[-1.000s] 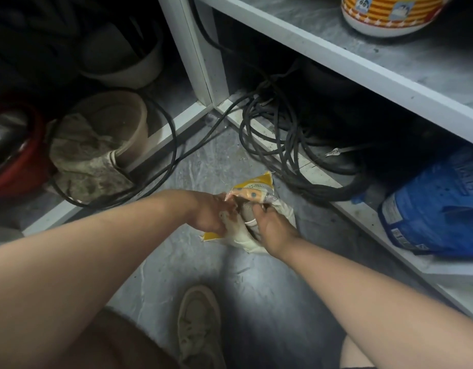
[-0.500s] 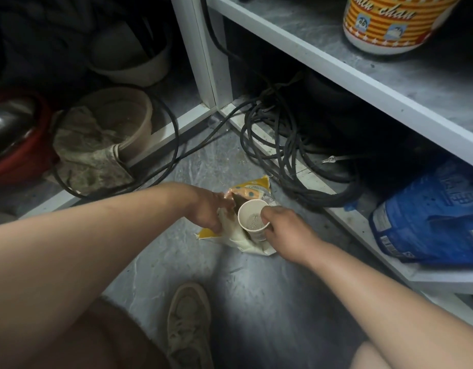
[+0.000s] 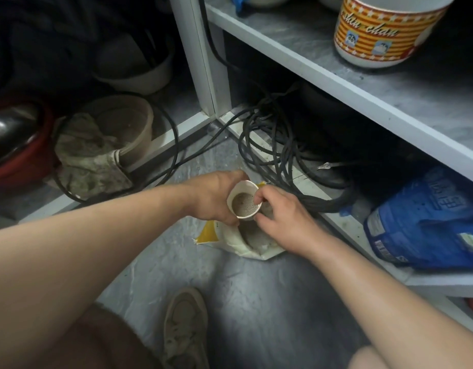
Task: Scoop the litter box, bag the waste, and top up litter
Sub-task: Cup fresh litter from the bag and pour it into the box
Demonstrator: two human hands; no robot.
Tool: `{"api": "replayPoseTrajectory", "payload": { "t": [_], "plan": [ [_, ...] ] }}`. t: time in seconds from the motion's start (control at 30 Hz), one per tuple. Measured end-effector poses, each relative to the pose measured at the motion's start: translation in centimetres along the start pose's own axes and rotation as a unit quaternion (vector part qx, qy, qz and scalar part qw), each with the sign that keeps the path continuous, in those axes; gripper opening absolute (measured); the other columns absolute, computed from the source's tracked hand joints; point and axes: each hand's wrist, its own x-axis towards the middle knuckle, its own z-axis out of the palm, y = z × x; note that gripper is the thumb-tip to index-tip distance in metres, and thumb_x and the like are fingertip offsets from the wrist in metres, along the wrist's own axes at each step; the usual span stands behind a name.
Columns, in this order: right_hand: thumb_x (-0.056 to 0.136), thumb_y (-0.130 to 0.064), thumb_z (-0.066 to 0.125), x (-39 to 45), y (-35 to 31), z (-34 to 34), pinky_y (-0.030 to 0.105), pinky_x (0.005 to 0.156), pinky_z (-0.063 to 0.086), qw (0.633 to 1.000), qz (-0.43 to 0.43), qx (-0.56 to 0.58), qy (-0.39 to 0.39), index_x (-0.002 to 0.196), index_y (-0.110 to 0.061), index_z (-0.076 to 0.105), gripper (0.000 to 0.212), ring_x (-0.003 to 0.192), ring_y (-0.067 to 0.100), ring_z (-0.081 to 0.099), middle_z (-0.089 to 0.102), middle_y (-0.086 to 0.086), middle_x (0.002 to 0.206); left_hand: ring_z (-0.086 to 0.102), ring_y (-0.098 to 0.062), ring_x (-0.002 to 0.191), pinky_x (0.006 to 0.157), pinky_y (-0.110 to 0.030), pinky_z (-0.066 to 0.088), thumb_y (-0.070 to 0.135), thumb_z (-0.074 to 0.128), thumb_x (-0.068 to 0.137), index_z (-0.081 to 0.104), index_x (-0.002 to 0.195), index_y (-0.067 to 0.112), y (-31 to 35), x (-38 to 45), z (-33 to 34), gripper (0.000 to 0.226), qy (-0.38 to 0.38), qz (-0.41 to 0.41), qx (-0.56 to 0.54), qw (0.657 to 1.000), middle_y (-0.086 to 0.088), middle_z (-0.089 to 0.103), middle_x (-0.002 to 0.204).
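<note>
bare forearms, brown shorts (image 3: 91,339), beige sneaker (image 3: 184,328)

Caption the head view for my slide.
Both hands hold a litter-filled paper cup above the open litter bag.

A white paper cup (image 3: 244,199) of grey-brown litter (image 3: 244,203), a white-and-yellow litter bag (image 3: 230,237), a blue sack (image 3: 427,219) right, a red-and-yellow striped tub (image 3: 384,30) far right, black cables (image 3: 272,155).

Hiding most of the litter bag (image 3: 231,239) beneath both hands and the paper cup (image 3: 244,201) — only its yellow corner and pale lower folds showing. Cropping the striped bucket (image 3: 384,30) at the top edge. Losing the blue sack (image 3: 427,222) past the right edge — print blurred beyond reading.
</note>
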Motion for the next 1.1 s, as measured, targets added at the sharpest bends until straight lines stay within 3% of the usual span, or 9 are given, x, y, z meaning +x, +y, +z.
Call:
{"api": "replayPoseTrajectory", "payload": {
  "t": [0.1,0.23,0.37,0.47,0.57,0.7,0.83,0.97,1.1],
  "plan": [
    [0.081,-0.022,0.076,0.3,-0.1,-0.1,0.033,0.098,0.049,0.997,0.053,0.058,0.009,0.138,-0.028,0.041,0.067,0.116,0.010,0.058,0.056,-0.006,0.132,0.063,-0.013,0.097,0.083,-0.037,0.056,0.040,0.088,0.055,0.048,0.125,0.030,-0.5,-0.2,-0.6,0.081,0.021,0.007,-0.030,0.999,0.008,0.063,0.109],
    [0.072,-0.035,0.087,1.3,-0.7,0.2,0.017,0.105,0.031,0.993,0.093,0.072,-0.018,0.156,-0.026,0.021,0.107,0.128,0.000,0.043,0.046,-0.014,0.142,0.063,-0.009,0.095,0.083,-0.036,0.057,0.055,0.083,0.051,0.050,0.123,0.034,-1.4,-0.2,-1.3,0.083,0.028,0.007,-0.046,0.999,0.013,0.063,0.107],
    [0.065,-0.032,0.091,2.4,-2.1,1.1,0.033,0.094,0.051,0.987,0.102,0.125,0.027,0.131,-0.037,0.050,0.078,0.107,-0.006,0.057,0.058,-0.027,0.114,0.063,-0.009,0.096,0.083,-0.034,0.055,0.060,0.081,0.053,0.051,0.121,0.037,-1.4,-0.3,-2.3,0.078,0.046,0.018,-0.054,0.997,0.015,0.064,0.104],
    [0.059,-0.030,0.089,2.9,-3.6,1.6,0.041,0.092,0.055,0.970,0.147,0.185,0.050,0.118,-0.049,0.055,0.072,0.106,0.000,0.063,0.065,-0.022,0.110,0.061,-0.008,0.099,0.087,-0.035,0.054,0.055,0.084,0.057,0.050,0.123,0.039,-1.7,-1.5,-3.6,0.076,0.058,0.020,-0.094,0.994,0.017,0.064,0.107],
    [0.056,-0.028,0.087,2.1,-6.7,1.4,0.030,0.092,0.054,0.964,0.181,0.189,0.042,0.108,-0.058,0.054,0.068,0.103,-0.006,0.063,0.066,-0.032,0.105,0.061,-0.007,0.105,0.090,-0.027,0.052,0.047,0.090,0.057,0.046,0.136,0.037,-2.2,-4.6,-4.4,0.092,0.049,0.003,-0.184,0.982,0.016,0.061,0.119],
    [0.065,-0.017,0.093,-0.8,-12.2,0.2,0.014,0.089,0.050,0.962,0.197,0.188,0.007,0.107,-0.060,0.052,0.072,0.104,-0.010,0.062,0.065,-0.033,0.105,0.060,-0.003,0.104,0.077,-0.007,0.047,0.041,0.093,0.061,0.037,0.149,0.030,-2.5,-11.9,-4.0,0.105,0.078,-0.069,-0.319,0.942,0.013,0.050,0.134],
    [0.069,-0.017,0.090,-4.3,-18.4,-1.1,0.014,0.094,0.047,0.958,0.209,0.188,-0.057,0.121,-0.050,0.052,0.073,0.109,-0.005,0.062,0.066,-0.024,0.114,0.060,-0.008,0.106,0.087,-0.026,0.051,0.037,0.083,0.075,0.045,0.143,0.025,-2.5,-22.0,-1.9,0.079,0.152,-0.202,-0.347,0.903,0.010,0.055,0.130],
    [0.068,-0.016,0.090,-6.7,-25.1,-0.6,0.027,0.099,0.049,0.962,0.184,0.166,-0.116,0.118,-0.057,0.051,0.076,0.110,-0.003,0.062,0.065,-0.030,0.113,0.058,-0.005,0.107,0.089,-0.028,0.050,0.042,0.077,0.079,0.050,0.137,0.029,-3.1,-32.8,-0.1,0.066,0.147,-0.280,-0.348,0.882,0.011,0.056,0.131],
    [0.068,-0.014,0.090,-8.1,-30.1,2.8,0.019,0.094,0.047,0.958,0.178,0.165,-0.152,0.118,-0.056,0.050,0.076,0.109,-0.005,0.062,0.064,-0.033,0.111,0.058,-0.007,0.110,0.094,-0.032,0.050,0.038,0.076,0.081,0.053,0.135,0.026,-5.6,-40.2,1.6,0.060,0.148,-0.341,-0.361,0.855,0.008,0.056,0.130]
  ]
}}
